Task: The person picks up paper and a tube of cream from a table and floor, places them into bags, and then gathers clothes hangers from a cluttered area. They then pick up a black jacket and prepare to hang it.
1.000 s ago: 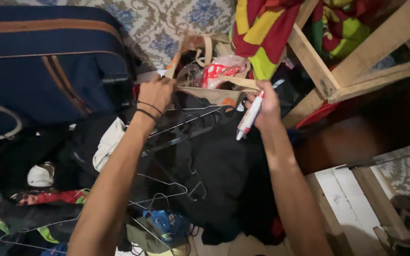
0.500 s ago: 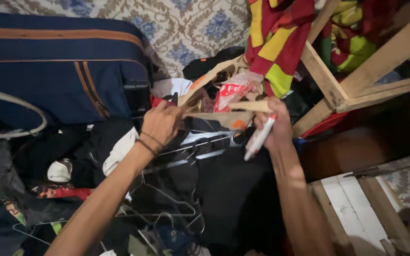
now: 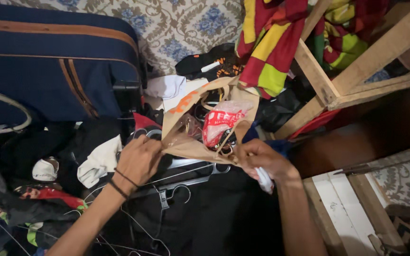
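Both hands have dropped nearer: left hand and right hand, fingers closed, pull the tan bag open, right also clutching a white tube.

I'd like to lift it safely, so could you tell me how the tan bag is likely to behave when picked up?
The tan bag will probably sag: its wall creases between the left hand and right hand. It holds a red-and-white packet, so it may tip and spill.
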